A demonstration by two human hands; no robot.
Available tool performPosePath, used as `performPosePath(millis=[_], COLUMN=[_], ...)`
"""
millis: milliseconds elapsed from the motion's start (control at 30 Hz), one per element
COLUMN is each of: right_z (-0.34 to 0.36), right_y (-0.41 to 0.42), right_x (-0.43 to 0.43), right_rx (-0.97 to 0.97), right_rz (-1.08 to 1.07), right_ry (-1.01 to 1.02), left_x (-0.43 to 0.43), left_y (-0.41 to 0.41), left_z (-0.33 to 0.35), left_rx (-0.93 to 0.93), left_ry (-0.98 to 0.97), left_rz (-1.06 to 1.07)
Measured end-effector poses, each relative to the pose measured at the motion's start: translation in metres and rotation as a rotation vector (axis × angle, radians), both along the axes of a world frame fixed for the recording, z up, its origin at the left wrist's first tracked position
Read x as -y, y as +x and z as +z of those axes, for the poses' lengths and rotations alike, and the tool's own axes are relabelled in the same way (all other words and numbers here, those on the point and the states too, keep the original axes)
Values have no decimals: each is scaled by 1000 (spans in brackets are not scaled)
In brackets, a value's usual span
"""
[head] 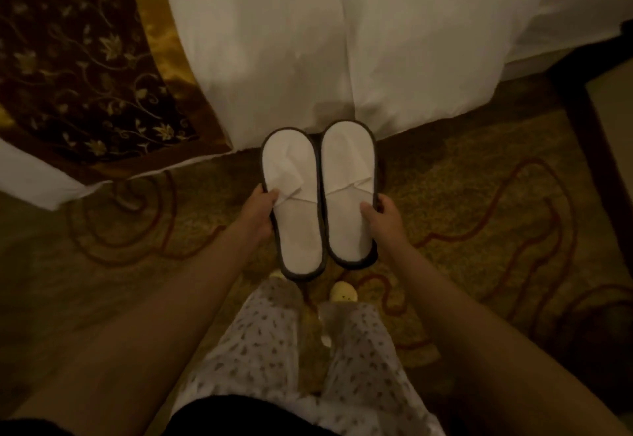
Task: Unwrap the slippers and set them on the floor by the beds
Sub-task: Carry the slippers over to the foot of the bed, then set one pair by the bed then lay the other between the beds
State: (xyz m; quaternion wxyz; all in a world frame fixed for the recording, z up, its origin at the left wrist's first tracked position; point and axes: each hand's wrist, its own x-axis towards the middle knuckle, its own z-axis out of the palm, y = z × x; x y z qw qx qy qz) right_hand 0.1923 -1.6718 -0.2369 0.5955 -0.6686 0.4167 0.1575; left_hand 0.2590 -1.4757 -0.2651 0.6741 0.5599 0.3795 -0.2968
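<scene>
Two flat white slippers with dark edging lie side by side, toes pointing at the bed. My left hand (261,211) grips the outer edge of the left slipper (291,175), thumb on its folded upper. My right hand (383,218) grips the outer edge of the right slipper (347,168), thumb on the insole. No wrapper shows on either. Whether the slippers touch the carpet or hang just above it, I cannot tell.
A white bed skirt (308,41) hangs just beyond the slippers. A dark floral bed runner (75,59) with a gold border drapes at left. A dark wooden furniture leg (589,120) stands at right. Patterned carpet (462,196) covers the floor. My legs and a yellow-slippered foot (343,291) are below.
</scene>
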Motion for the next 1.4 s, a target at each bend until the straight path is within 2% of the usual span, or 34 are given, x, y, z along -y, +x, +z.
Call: performPosePath(millis=[167,367,533,767,900,1033,1133,1233,1333,1400], right_z=[-92,-261,-394,-519,-547,-539,-518,-487,-456,-447], right_y=[18,44,85,127,128,121,127,144,158,161], right_x=[-5,-29,-37,-57,-64,-64,-65,-76,-86,-86], right_rx=[-3,-91,-111,-84,-117,-39,178,496,734,808], right_rz=[28,77,133,150,180,426,538,688,933,1149], right_ry=[57,94,31,95,67,-226,-464,-584,-710,-822], left_x=[-8,-39,-76,-112,-116,-111,-104,-92,-81,-74], left_y=[4,8,42,85,87,77,80,85,85,84], left_z=[-86,-235,-350,-427,-431,-428,-425,-422,-421,-420], left_rx=[-2,-18,83,163,199,223,301,471,592,654], left_ry=[20,114,208,265,318,492,637,822,944,994], left_rz=[85,123,81,83,15,-188,-398,-668,-928,-1144])
